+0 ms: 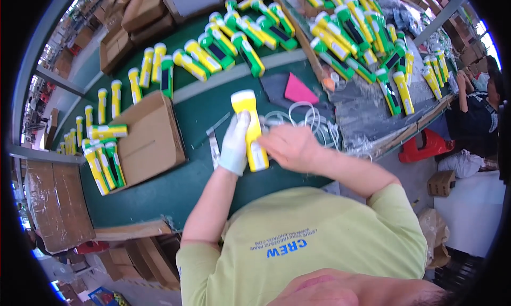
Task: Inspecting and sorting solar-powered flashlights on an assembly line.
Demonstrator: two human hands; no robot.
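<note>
A yellow flashlight [254, 127] with a white head stands nearly upright in the picture, head toward the far side. My left hand [234, 143], in a white glove, is closed around its left side. My bare right hand [291, 147] has its fingers curled against the right side of the flashlight's lower body; whether they pinch anything is hidden. White cables [318, 126] lie in loops just beyond my right hand. A thin metal strip [214, 149] rests on the green table [199, 111] beside the glove.
A cardboard tray [151, 138] at the left holds several flashlights [104, 165]. More yellow and green flashlights [218, 50] line the far side, with a heap [351, 31] at the far right. A pink cloth [301, 88] lies beyond the cables. Another person [476, 101] sits at the right.
</note>
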